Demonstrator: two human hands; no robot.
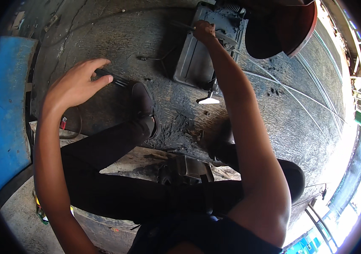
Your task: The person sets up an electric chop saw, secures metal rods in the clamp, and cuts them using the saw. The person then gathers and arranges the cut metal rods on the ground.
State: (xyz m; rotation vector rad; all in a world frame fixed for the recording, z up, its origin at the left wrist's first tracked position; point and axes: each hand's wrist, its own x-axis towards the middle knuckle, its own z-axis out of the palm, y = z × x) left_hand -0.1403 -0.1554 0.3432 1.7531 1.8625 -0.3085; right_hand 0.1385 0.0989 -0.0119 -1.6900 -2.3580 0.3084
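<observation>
My left hand is at the left, its thumb and index finger stretched apart with nothing gripped between them. Just past the thumb, several thin dark rods lie beside my dark shoe. My right hand is closed over the upper part of a grey metal machine base. From the fist a thin dark rod points left; its other end is hidden by the fingers. A coil spring sits at the base's far end. Near its close end is a bright white triangular piece.
A large round thing with a red outer side stands by the base. Long thin metal bars stretch across the ground on the right. A bent rod lies left of the base. A blue panel stands at the far left.
</observation>
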